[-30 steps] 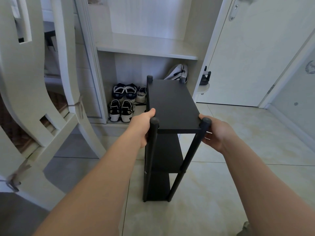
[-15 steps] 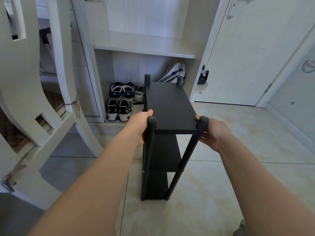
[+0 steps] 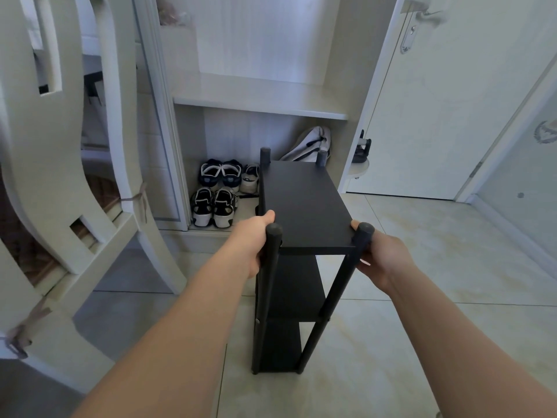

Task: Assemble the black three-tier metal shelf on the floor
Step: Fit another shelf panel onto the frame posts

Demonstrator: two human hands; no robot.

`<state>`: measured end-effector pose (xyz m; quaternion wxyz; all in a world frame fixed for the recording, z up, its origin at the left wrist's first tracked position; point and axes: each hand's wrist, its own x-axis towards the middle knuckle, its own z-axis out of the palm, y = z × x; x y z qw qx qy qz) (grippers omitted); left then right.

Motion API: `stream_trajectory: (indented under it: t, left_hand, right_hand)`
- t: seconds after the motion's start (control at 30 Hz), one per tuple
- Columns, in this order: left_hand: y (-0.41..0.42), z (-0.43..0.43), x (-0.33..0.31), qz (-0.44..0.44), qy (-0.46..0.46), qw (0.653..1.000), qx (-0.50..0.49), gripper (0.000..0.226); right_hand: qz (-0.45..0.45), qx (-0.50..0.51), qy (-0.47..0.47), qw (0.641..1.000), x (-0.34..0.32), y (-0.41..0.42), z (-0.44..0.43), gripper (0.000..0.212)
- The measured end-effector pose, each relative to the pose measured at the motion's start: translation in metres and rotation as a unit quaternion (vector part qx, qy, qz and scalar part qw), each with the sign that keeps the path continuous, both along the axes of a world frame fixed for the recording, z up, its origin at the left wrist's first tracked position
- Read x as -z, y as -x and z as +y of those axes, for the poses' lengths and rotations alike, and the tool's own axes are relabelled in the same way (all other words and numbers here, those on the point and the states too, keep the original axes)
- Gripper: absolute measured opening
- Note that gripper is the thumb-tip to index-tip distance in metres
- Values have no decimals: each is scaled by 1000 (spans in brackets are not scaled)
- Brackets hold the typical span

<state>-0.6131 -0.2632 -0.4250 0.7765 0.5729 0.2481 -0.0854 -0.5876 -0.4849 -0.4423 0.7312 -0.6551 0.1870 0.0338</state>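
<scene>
Shelf (image 3: 304,206) of black metal stands upright on the tiled floor (image 3: 422,297), three tiers between four posts, in front of an open cupboard (image 3: 259,98) with shoes (image 3: 217,188) and a bag (image 3: 310,144) at its bottom. The left hand (image 3: 253,239) has its grip clamped on the near left post, thumb on the top tier's edge. The right hand (image 3: 379,254) has its grip clamped round the near right post. A pale chair (image 3: 45,146) stands to the left, a white door (image 3: 437,116) to the right.

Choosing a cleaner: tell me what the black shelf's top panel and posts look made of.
Top panel: matte black, flat, thin-edged, no visible grain; painted metal or laminate, cannot tell. Posts: round black tubes, capped tops, dull sheen; probably coated metal.
</scene>
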Motion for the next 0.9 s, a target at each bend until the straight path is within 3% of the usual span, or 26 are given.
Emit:
stream_trajectory:
  t: [0.4,0.5,0.6,0.7,0.8,0.9]
  left_hand:
    - [2,-1,3,3,-23,1000,-8,26]
    - [8,5,1,0,-47,999,17,41]
    - [13,19,0,10,-72,996,44,56]
    - [18,27,6,-11,-137,989,52,41]
    - [25,32,17,-29,-220,967,124,36]
    - [32,37,37,-37,-314,909,271,46]
  right_hand:
    - [10,-5,25,1000,-8,7,2,22]
    - [-7,-19,85,996,-16,13,0,30]
    - [-96,9,171,981,-22,19,-8,29]
    - [-228,3,253,940,-30,28,-16,14]
    - [-325,-69,365,870,-29,35,-19,30]
    - [-377,-124,489,777,-25,44,-14,42]
